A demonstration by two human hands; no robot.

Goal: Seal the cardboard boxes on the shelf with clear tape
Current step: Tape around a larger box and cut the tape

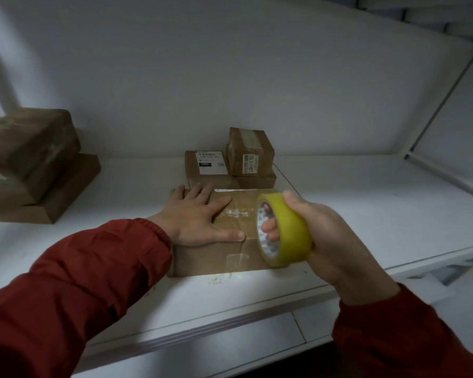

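Red sleeves, both mine, lowest in view. Left hand (200, 216): flat, fingers spread, pressing the box (213, 259) top. Right hand (336, 241): wrapped round the tape roll (287, 230), fingers through its core, held over the box's right end. Box: near the shelf (366, 203) front edge, tape patches on its seam. More boxes (250, 152) behind; stack (33, 165) far left. Risk, as I judge it: no free tape end shows; tugging one loose could slide the box or lay the strip crooked.

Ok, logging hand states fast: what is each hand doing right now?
Left hand: open, fingers flat on the front cardboard box.
Right hand: gripping the tape roll, fingers through its core.
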